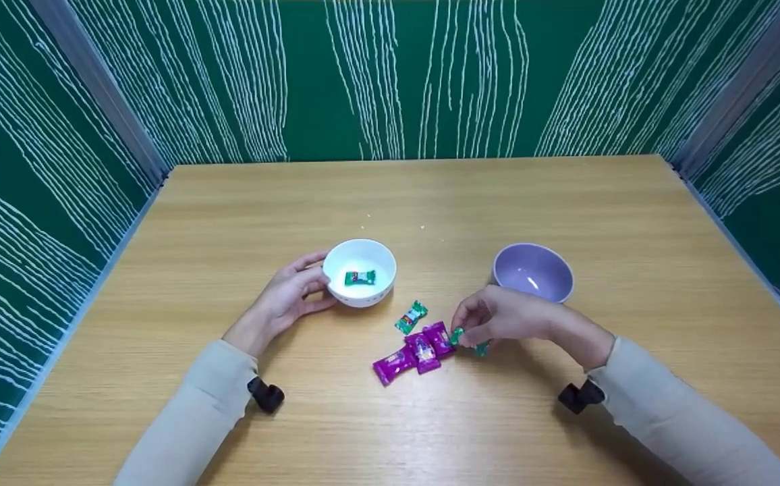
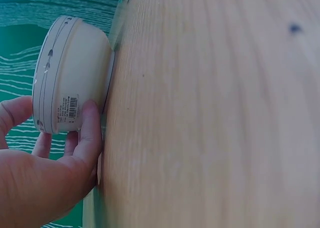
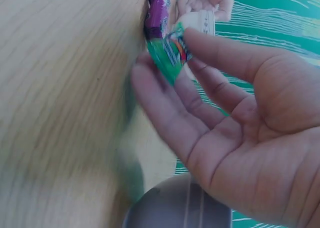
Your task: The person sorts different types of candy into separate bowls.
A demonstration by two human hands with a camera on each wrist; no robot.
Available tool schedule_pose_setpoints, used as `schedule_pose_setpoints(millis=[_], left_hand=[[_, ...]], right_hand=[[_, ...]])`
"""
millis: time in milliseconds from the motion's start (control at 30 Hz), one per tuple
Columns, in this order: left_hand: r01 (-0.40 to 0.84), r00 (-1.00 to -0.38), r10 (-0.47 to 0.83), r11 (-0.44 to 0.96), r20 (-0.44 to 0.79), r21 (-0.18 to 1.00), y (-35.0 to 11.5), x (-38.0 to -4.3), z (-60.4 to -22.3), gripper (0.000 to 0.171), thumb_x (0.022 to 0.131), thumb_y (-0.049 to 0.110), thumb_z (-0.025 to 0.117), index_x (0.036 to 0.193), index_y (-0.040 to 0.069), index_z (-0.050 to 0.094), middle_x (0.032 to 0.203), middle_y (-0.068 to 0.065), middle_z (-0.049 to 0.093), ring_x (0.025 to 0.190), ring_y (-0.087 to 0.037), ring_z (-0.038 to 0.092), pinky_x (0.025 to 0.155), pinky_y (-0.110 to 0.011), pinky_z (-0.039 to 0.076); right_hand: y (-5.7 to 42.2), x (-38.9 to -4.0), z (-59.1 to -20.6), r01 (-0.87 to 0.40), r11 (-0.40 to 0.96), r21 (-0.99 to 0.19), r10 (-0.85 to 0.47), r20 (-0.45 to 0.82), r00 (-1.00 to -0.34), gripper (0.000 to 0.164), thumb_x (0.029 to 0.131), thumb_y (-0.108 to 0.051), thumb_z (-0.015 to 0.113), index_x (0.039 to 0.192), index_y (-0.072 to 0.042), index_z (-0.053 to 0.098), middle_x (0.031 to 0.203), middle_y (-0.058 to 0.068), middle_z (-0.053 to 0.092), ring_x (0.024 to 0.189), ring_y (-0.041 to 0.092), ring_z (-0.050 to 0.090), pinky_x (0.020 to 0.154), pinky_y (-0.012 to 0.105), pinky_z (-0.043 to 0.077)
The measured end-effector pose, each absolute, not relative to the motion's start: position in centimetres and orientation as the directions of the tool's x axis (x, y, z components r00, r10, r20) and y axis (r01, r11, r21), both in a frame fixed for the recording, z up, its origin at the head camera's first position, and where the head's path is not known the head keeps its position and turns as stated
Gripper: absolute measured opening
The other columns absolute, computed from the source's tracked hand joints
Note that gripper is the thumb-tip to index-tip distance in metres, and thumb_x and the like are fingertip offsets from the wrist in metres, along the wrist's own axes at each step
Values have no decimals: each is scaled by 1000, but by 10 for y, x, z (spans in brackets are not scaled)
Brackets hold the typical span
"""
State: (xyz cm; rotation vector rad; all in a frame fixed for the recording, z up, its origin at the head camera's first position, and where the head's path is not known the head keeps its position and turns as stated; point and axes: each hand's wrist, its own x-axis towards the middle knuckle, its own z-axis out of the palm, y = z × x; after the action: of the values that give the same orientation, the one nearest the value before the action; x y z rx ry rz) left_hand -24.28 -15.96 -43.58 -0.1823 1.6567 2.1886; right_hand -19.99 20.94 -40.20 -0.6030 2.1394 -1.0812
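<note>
My left hand (image 1: 289,297) holds the white bowl (image 1: 361,297) at its left side, fingers spread along rim and wall. The left wrist view shows the bowl's outer wall (image 2: 82,58) with a barcode label and the fingers against it. Inside lies a green-wrapped candy (image 1: 360,277). My right hand (image 1: 508,316) pinches another green-wrapped candy (image 3: 171,53) between thumb and fingertips, low over the table. Beside these fingertips lie purple-wrapped candies (image 1: 422,352), three in a cluster, with a green-wrapped candy (image 1: 411,317) just behind them.
A purple bowl (image 1: 532,270) stands behind the right hand, which overlaps its front edge. Tiny pale crumbs (image 1: 422,227) lie on the wooden table (image 1: 282,209) further back. Green walls (image 1: 309,81) with white streaks border the table's back and sides.
</note>
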Motion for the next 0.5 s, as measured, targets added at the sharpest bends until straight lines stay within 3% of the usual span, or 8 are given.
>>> schedule_pose_setpoints(millis=[200,500], left_hand=[[-378,-916,232,-231,-327,897,-160,-242,-437,59,91,0,59,148,9,46,142,-17,47,112,-29,57,99,-50,52],[-382,-915,226,-225,-333,896,-160,-244,-435,58,93,0,59,148,9,46,141,-18,48,108,-27,58,101,-51,51]], right_hand=[[212,-202,-404,194,380,-904,-660,-412,-628,21,94,-8,72,110,4,65,97,12,71,82,20,72,80,42,62],[213,-206,-402,337,300,-892,-708,-445,-548,16,95,-7,70,110,-2,67,97,8,70,82,18,71,78,37,62]])
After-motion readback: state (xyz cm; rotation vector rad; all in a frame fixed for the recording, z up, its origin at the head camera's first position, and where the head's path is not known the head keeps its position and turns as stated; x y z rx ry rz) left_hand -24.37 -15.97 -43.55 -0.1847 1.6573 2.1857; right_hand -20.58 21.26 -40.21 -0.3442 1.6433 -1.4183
